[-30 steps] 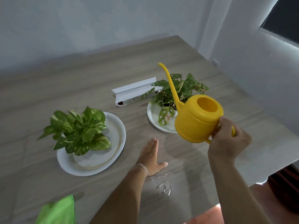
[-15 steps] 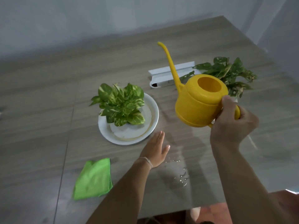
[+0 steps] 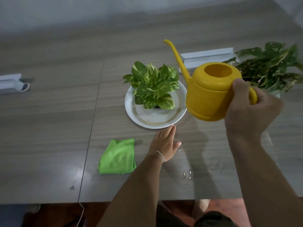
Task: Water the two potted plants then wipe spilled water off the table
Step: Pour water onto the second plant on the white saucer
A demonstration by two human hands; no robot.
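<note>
My right hand [image 3: 249, 112] grips the handle of a yellow watering can [image 3: 208, 92], held in the air with its long spout pointing up and left, above the right rim of a white plate [image 3: 152, 119]. On that plate stands a bright green variegated plant [image 3: 154, 86]. A darker leafy plant [image 3: 270, 68] sits at the right, partly behind the can. My left hand [image 3: 165, 145] rests flat on the table, fingers straight, just below the plate. A folded green cloth [image 3: 118, 157] lies left of that hand. Spilled water [image 3: 186, 175] glistens near the front edge.
A white rectangular channel piece [image 3: 208, 57] lies behind the can, and another one [image 3: 11, 83] sits at the far left edge. A seam [image 3: 91, 128] runs down the wooden tabletop. The table's front edge [image 3: 131, 200] is close below, with red floor beyond.
The view has swung left, so the bright plant now sits mid-frame and the cloth is fully visible. The watering can has moved left toward the bright plant. My left hand stays flat on the table.
</note>
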